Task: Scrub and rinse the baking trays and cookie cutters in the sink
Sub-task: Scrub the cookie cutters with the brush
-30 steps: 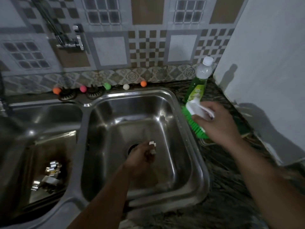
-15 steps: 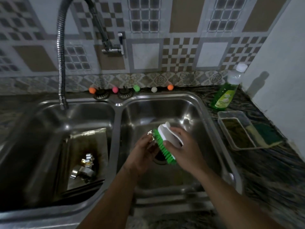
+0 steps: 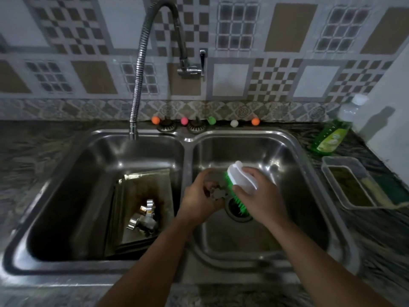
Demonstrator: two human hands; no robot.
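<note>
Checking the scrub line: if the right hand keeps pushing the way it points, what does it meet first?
Probably the small metal cookie cutter held by the left hand; the right hand's green-bristled white brush already seems against it.

Over the right basin of the double sink, left hand pinches a small metal cookie cutter. Right hand grips a white-backed green scrub brush, bristles against the cutter. Left basin: baking tray carrying loose cutters. Faucet ends over the left basin.
</note>
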